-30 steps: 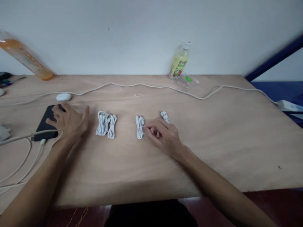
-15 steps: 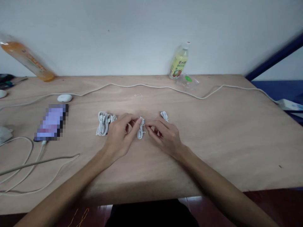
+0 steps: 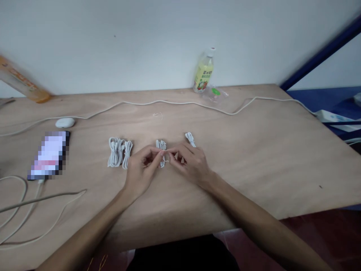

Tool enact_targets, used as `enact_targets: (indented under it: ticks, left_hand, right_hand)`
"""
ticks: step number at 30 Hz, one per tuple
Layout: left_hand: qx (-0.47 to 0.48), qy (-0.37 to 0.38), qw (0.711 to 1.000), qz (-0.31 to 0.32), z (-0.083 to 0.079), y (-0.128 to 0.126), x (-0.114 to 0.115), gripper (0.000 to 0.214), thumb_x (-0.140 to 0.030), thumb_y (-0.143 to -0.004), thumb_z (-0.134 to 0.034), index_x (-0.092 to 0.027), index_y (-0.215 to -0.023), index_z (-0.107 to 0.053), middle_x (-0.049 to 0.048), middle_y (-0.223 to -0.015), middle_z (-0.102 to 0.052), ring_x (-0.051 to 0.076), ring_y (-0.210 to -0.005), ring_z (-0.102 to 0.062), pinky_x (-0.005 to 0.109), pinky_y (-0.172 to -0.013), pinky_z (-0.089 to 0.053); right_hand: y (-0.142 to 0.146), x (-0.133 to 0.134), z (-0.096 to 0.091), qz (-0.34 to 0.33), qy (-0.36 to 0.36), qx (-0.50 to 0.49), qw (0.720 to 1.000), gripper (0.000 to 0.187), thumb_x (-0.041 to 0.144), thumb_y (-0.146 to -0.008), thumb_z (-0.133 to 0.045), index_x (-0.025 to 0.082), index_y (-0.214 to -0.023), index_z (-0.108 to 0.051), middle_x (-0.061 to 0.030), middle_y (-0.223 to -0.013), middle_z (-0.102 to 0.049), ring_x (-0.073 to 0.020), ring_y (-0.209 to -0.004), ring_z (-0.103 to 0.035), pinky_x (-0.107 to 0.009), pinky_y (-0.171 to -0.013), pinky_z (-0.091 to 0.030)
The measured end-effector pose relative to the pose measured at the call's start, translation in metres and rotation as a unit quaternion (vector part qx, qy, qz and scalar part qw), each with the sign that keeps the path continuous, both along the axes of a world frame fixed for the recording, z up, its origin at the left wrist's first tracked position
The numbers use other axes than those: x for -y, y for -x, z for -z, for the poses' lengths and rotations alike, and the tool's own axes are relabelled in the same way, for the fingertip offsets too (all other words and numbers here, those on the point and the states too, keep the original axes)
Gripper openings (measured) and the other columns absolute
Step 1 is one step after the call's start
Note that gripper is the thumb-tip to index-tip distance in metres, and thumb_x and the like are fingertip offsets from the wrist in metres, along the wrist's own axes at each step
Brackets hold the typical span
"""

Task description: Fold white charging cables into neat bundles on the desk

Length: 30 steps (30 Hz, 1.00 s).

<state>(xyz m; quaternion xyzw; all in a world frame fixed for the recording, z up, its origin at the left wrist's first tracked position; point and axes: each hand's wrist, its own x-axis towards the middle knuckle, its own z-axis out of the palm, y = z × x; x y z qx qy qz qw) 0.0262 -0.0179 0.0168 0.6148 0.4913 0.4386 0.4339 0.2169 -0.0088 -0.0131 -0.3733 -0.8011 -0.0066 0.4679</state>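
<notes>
A folded white cable bundle (image 3: pixel 161 144) lies on the wooden table, partly hidden by my fingertips. My left hand (image 3: pixel 141 169) pinches over it from the left, thumb and forefinger pressed together. From the right, my right hand (image 3: pixel 193 162) pinches at the same spot, the fingertips of both hands meeting. A thin white tie (image 3: pixel 166 161) shows at the fingers, one end curling out below them. Several more white cable bundles (image 3: pixel 114 153) lie side by side beyond my left hand. Another white cable bundle (image 3: pixel 190 138) pokes out behind my right hand.
A loose thin tie (image 3: pixel 156 114) lies farther back. Behind it a long white cable (image 3: pixel 175 102) crosses the table. A yellow-labelled bottle (image 3: pixel 203 73) stands by the wall beside clear plastic packaging (image 3: pixel 216 94). At left are a phone (image 3: pixel 49 154), a white case (image 3: pixel 64 122) and an orange bottle (image 3: pixel 25 84).
My hands have come together over the middle bundle; the right fingertips now meet the left ones. The whole view has shifted slightly, uncovering more of the left bundles.
</notes>
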Motion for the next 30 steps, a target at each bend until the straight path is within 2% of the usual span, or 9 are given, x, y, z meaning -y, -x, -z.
enact_targets:
  ticks: [5, 10, 16, 19, 24, 30]
  left_hand:
    - [0.031, 0.024, 0.999, -0.013, 0.002, -0.003, 0.003, 0.019, -0.033, -0.096, -0.077, -0.02, -0.082, -0.078, -0.0024, -0.063, -0.066, 0.011, -0.056, -0.055, 0.022, -0.057, -0.043]
    - [0.079, 0.055, 0.995, 0.012, 0.004, 0.001, -0.002, 0.023, -0.037, -0.095, -0.078, -0.018, -0.082, -0.077, -0.0023, -0.06, -0.066, 0.009, -0.047, -0.051, 0.02, -0.047, -0.04]
    - [0.122, 0.106, 0.985, 0.068, 0.001, 0.005, -0.005, 0.026, -0.039, -0.093, -0.081, -0.017, -0.081, -0.077, -0.0008, -0.059, -0.068, 0.01, -0.046, -0.057, 0.02, -0.044, -0.045]
    - [0.116, 0.113, 0.984, 0.08, 0.001, 0.006, -0.005, 0.03, -0.042, -0.092, -0.083, -0.017, -0.078, -0.076, -0.0015, -0.057, -0.067, 0.009, -0.045, -0.055, 0.019, -0.044, -0.045]
    - [0.08, 0.108, 0.986, 0.098, -0.002, 0.012, -0.008, 0.028, -0.039, -0.096, -0.077, -0.017, -0.08, -0.075, -0.0025, -0.058, -0.064, 0.008, -0.046, -0.052, 0.019, -0.045, -0.041]
    - [0.035, 0.075, 0.984, 0.156, -0.01, 0.02, -0.014, 0.027, -0.034, -0.098, -0.072, -0.018, -0.076, -0.073, -0.0055, -0.053, -0.056, 0.007, -0.045, -0.044, 0.018, -0.043, -0.032]
  right_hand:
    - [0.002, 0.002, 0.001, 0.019, 0.019, -0.004, 1.0, 0.023, 0.019, -0.11, -0.059, 0.02, -0.091, -0.071, 0.0017, -0.076, -0.07, -0.0101, -0.058, -0.058, -0.023, -0.059, -0.048]
    - [-0.003, 0.0, -0.002, -0.038, 0.066, -0.032, 0.997, 0.014, 0.022, -0.112, -0.062, 0.019, -0.106, -0.074, -0.0003, -0.088, -0.077, -0.0088, -0.059, -0.061, -0.022, -0.059, -0.052]
    - [-0.007, -0.001, -0.004, -0.068, 0.078, -0.018, 0.995, 0.017, 0.025, -0.115, -0.06, 0.02, -0.108, -0.075, -0.0058, -0.098, -0.081, -0.0153, -0.082, -0.075, -0.027, -0.073, -0.061]
    - [-0.006, -0.001, -0.005, -0.082, 0.056, -0.006, 0.995, 0.021, 0.024, -0.116, -0.056, 0.019, -0.106, -0.073, -0.0058, -0.095, -0.081, -0.016, -0.087, -0.076, -0.028, -0.077, -0.062]
    - [-0.009, -0.003, -0.01, -0.087, 0.043, 0.013, 0.995, 0.03, 0.026, -0.119, -0.048, 0.018, -0.103, -0.072, -0.0048, -0.09, -0.079, -0.0142, -0.081, -0.074, -0.026, -0.073, -0.058]
    - [-0.012, -0.004, -0.011, -0.127, 0.057, -0.008, 0.99, 0.027, 0.025, -0.119, -0.05, 0.019, -0.103, -0.071, -0.0027, -0.087, -0.075, -0.0131, -0.07, -0.066, -0.025, -0.067, -0.056]
